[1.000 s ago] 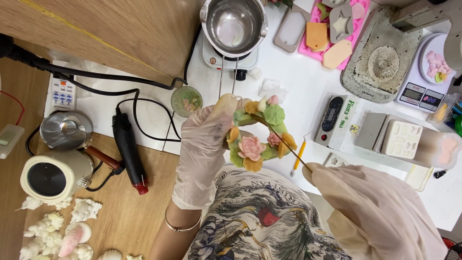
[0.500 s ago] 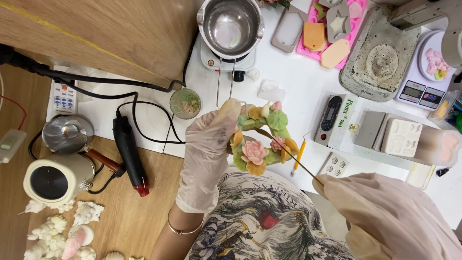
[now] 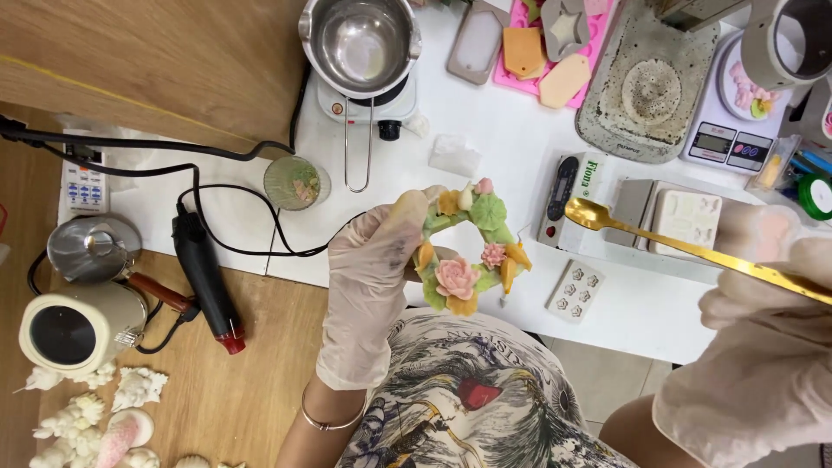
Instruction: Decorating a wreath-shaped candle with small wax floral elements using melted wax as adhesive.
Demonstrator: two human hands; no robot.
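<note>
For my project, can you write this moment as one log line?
left hand: holds flower wreath | right hand: holds gold spoon | spoon: apart from wreath

Thin, matt, translucent gloves cover the left hand and right hand. The flower wreath looks waxy and soft-matt. The long spoon is glossy gold metal, the saucepan polished steel. The bench is smooth white beside grained wood.

Two gloved hands, left hand and right hand. One floral wax wreath, one long gold spoon, one steel melting pot, one black heat gun, one white digital scale, two orange wax tags.
</note>
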